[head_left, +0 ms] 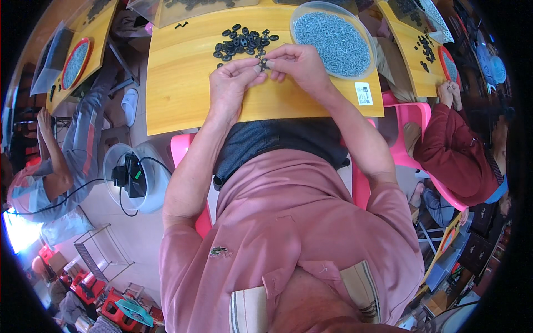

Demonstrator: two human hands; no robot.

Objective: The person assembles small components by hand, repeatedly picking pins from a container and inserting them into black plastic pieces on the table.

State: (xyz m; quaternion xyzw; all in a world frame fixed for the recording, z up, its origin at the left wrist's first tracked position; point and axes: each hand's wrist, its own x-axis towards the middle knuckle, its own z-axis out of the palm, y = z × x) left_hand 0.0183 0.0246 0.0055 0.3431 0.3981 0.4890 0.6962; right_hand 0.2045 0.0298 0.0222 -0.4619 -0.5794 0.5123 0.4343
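Note:
Both hands meet at the near side of a pile of small black oval parts with holes (pixel 244 42) on the yellow wooden table (pixel 183 94). My left hand (pixel 234 82) is closed, thumb and fingers pinching a small black part (pixel 264 64). My right hand (pixel 300 65) pinches the same part from the other side with closed fingertips. Whether a screw is also between the fingers is too small to make out. Just right of my right hand stands a round clear tub (pixel 371 65) full of small silver screws (pixel 332 43).
Two dark pieces (pixel 181 25) lie at the table's far left, and a white label (pixel 363 94) is at its right. A clear bin (pixel 161 14) stands at the back. Co-workers sit at tables on both sides. Left of my pink chair, a tub (pixel 152 188) holds a black device with cables.

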